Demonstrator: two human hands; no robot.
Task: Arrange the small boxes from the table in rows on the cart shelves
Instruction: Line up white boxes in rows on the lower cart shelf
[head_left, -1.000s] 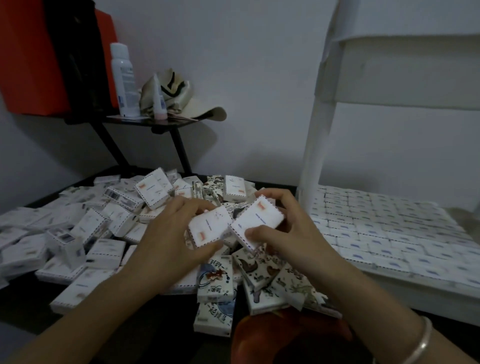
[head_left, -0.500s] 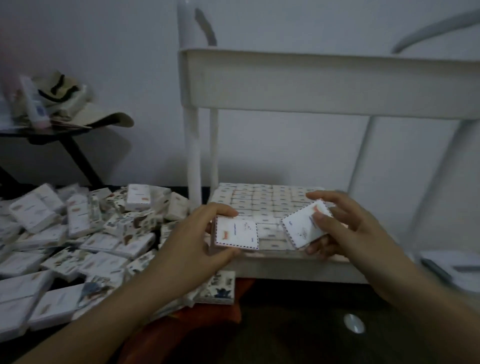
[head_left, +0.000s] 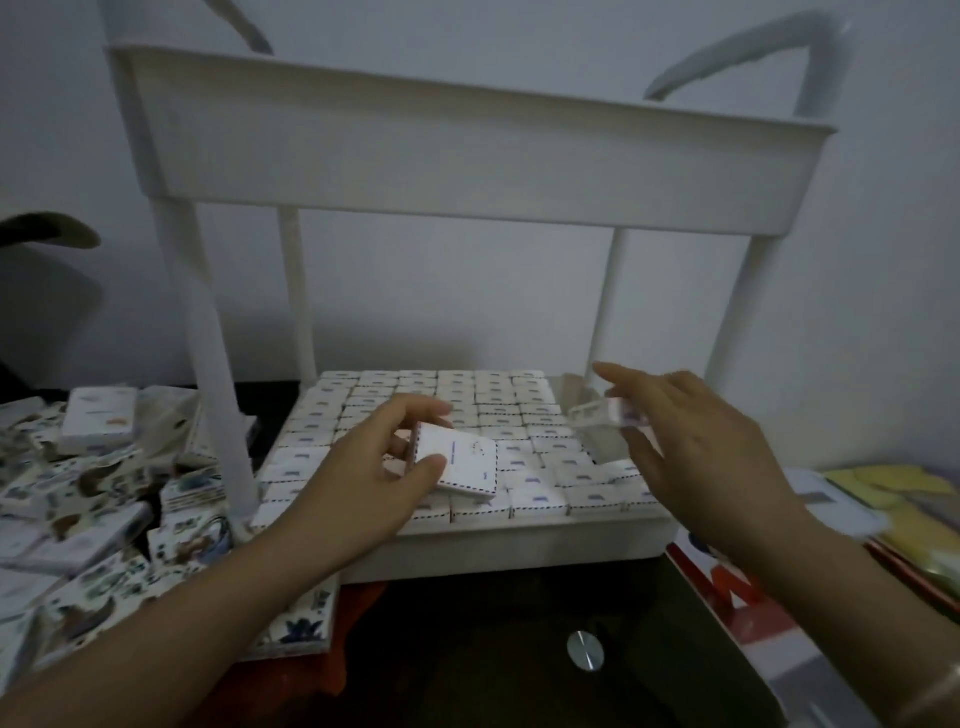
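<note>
Dozens of loose small boxes (head_left: 104, 493), many printed in blue and brown, lie heaped on the dark table (head_left: 493, 649) at the far left, beside the white cart's front left post (head_left: 214, 395). Just right of that post, the left hand (head_left: 374, 483) grips a flat white box (head_left: 467, 454) with a dashed border. Its thumb is on the top face and its fingers curl round the left end, and the box is tilted just above the front rows. Beneath it, the cart's lower shelf (head_left: 519, 545) carries rows of white boxes (head_left: 441, 405) packed edge to edge. Toward the shelf's right side an unfilled gap (head_left: 605, 449) shows in the rows. Over that gap the right hand (head_left: 706, 447) pinches a second box (head_left: 597, 414), blurred, between thumb and fingers, with the forefinger stretched out above it. Yellow papers (head_left: 893, 493) lie at the far right.
</note>
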